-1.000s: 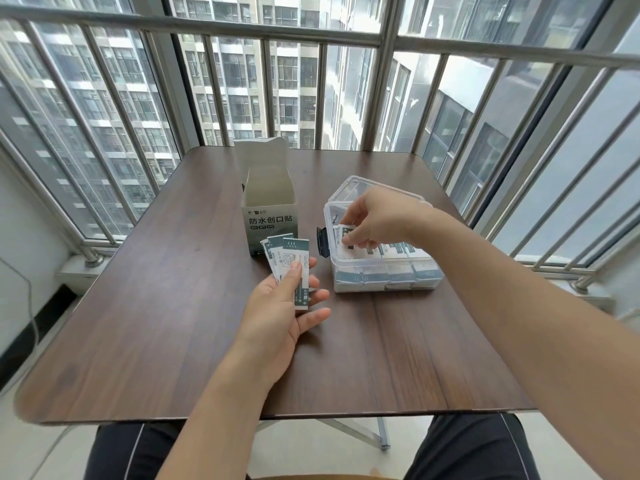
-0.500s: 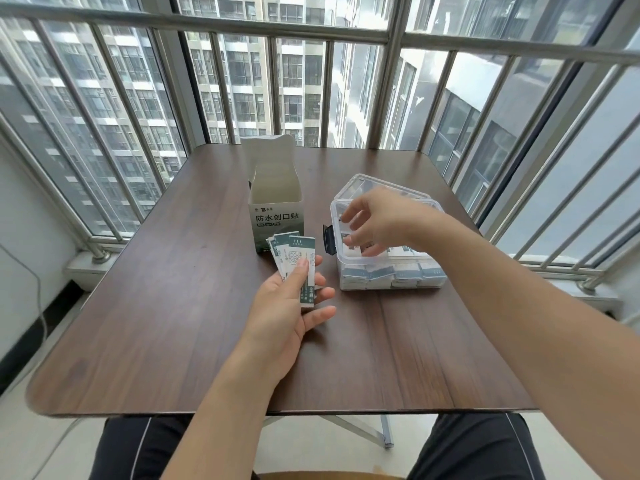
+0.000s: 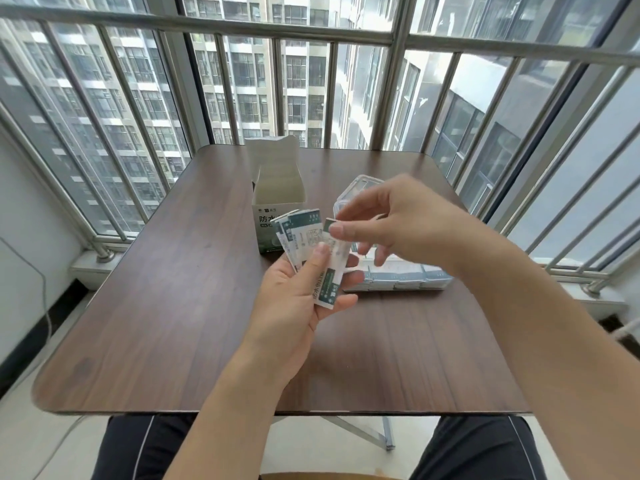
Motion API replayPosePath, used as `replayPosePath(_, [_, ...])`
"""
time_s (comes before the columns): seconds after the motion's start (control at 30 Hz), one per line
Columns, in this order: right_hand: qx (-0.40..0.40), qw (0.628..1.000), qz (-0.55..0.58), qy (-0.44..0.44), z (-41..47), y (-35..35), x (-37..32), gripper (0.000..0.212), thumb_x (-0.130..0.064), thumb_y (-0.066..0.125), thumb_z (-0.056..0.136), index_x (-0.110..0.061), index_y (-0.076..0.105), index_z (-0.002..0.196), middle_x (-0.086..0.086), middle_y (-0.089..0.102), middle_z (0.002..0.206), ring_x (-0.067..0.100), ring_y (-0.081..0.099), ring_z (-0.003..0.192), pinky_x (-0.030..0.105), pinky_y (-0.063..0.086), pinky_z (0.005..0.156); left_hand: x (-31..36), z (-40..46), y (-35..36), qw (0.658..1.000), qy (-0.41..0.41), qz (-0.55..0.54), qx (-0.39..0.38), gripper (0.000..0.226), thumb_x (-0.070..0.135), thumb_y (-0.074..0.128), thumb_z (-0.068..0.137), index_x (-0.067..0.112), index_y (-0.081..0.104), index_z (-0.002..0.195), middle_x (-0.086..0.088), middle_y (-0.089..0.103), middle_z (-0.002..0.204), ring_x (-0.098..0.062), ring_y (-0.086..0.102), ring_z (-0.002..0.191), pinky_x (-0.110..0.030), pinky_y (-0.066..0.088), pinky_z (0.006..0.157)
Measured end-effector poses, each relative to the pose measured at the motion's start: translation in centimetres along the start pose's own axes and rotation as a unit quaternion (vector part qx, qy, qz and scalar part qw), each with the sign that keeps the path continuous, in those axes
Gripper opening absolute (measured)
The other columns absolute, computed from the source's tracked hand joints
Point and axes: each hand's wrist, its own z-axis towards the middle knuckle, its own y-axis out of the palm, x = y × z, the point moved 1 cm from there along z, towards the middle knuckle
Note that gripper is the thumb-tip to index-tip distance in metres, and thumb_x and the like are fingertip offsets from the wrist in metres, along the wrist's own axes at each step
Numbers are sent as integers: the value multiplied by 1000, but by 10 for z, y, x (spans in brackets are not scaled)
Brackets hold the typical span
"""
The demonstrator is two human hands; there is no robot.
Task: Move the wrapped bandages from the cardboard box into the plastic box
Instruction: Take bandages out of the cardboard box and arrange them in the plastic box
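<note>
My left hand (image 3: 294,303) holds a fanned stack of white and green wrapped bandages (image 3: 304,237) above the middle of the table. My right hand (image 3: 391,220) has reached over to the stack, and its thumb and forefinger pinch the top end of the frontmost bandage (image 3: 330,271). The open cardboard box (image 3: 278,195) stands upright behind the stack. The clear plastic box (image 3: 398,278) sits to the right, partly hidden by my right hand, with several wrapped bandages lined up inside.
The brown wooden table (image 3: 173,323) carries both boxes. The plastic box's clear lid (image 3: 356,188) lies behind it. Metal window railing (image 3: 311,32) runs round the table's far and side edges. My knees show under the near edge.
My right hand left the plastic box and came left to the stack, now pinching the front bandage. My left hand lifted the stack slightly.
</note>
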Motion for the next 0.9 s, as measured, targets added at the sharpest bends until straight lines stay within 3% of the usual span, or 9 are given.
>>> replayPosePath(0.13, [12,991,134,-25,-15,10,8,13,1,75,85,10,74,94,18,72,72,11,61,50,19,53,50,5,-5,8,1000,20,15,-15,29,31,53,98,13,67,114,-13,77,94,-19,76,76,-23,56,51])
replayPosePath(0.27, [65,978,198,-29,-19,5,17,18,6,78,77,10,73,94,16,75,77,12,65,56,19,54,52,9,-7,11,1000,18,19,-7,34,32,40,105,11,67,109,-15,77,91,-23,76,76,-28,60,54])
replayPosePath(0.47, [89,984,140,-70,-20,2,19,36,1,86,69,-1,75,103,20,75,90,28,74,71,28,60,61,6,-5,11,1000,5,19,-9,19,19,53,100,13,67,113,-9,78,90,-19,75,75,-28,60,58])
replayPosePath(0.6, [47,985,162,-39,-21,5,22,18,3,82,75,0,76,91,17,77,83,13,68,61,21,55,57,5,-4,10,1000,-14,1,-14,25,21,59,95,10,68,116,-8,77,95,-19,75,78,-28,60,61])
replayPosePath(0.77, [59,989,136,-2,-18,5,29,8,-5,83,77,-2,76,80,16,73,72,7,53,51,18,43,47,2,-2,9,1000,-27,2,8,33,29,44,105,7,66,116,-13,78,96,-24,76,80,-31,62,61])
replayPosePath(0.9, [46,986,161,15,-18,5,29,12,-7,85,74,-6,76,83,24,73,78,18,44,54,22,37,44,0,-2,8,999,-20,47,-6,25,25,50,103,14,67,119,-7,78,94,-18,76,77,-29,59,55])
